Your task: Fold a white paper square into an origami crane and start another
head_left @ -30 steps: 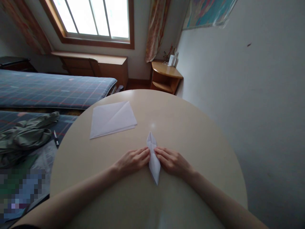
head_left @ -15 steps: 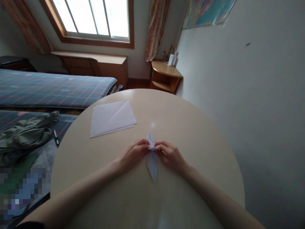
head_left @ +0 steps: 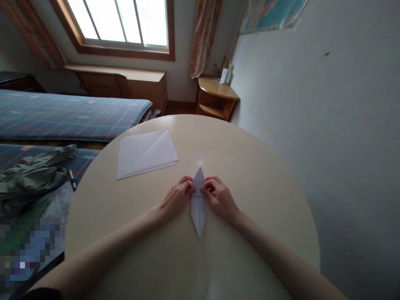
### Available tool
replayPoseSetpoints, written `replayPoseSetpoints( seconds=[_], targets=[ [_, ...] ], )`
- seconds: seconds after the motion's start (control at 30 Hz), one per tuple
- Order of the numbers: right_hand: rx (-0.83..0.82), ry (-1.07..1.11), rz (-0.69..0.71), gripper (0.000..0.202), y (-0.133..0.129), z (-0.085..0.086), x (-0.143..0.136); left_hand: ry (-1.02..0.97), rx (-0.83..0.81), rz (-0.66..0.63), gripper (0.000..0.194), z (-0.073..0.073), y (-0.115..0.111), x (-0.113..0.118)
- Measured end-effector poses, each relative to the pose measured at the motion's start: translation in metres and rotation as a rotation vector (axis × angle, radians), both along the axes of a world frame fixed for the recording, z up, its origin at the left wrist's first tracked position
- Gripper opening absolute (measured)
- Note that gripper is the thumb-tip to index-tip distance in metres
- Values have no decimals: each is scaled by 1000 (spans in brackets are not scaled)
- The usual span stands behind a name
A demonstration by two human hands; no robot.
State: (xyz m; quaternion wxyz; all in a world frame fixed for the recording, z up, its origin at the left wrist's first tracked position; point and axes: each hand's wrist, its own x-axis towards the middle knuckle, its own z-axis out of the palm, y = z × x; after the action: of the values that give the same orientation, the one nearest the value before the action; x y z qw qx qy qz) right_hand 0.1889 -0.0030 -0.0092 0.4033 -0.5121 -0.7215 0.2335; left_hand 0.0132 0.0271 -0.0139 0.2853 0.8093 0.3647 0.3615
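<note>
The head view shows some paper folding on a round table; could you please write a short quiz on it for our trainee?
1. Multiple choice: from the person's side, where on the round table does the wide flat paper lie relative to the narrow folded paper?
A) Nearer and to the right
B) Farther and to the left
C) Directly underneath

2. True or false: the left hand and the right hand both touch the narrow folded paper.

3. Fill in: the end of the narrow folded paper nearest the person tapers to a ____.

Key: 1 B; 2 true; 3 point.
</note>
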Motion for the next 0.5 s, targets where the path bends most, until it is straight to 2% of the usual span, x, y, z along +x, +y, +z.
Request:
replayPoseSetpoints(
  seconds=[0.07,0.17,0.23,0.37,0.5],
  targets=[
    [-16,69,-14,15,1,-2,-1,-36,7,49,5,-3,1,2],
    [30,44,-23,36,0,-6,-4,-91,21,113,17,-7,1,4],
    [103,-92,-14,35,-2,-7,-5,-62,88,131,17,-8,0,4],
    [176,-445,-14,36,-5,-4,-8,151,322,111,13,-9,-3,2],
    [150,-587,12,40,-7,-1,-8,298,441,65,23,-13,-5,1]
  ],
)
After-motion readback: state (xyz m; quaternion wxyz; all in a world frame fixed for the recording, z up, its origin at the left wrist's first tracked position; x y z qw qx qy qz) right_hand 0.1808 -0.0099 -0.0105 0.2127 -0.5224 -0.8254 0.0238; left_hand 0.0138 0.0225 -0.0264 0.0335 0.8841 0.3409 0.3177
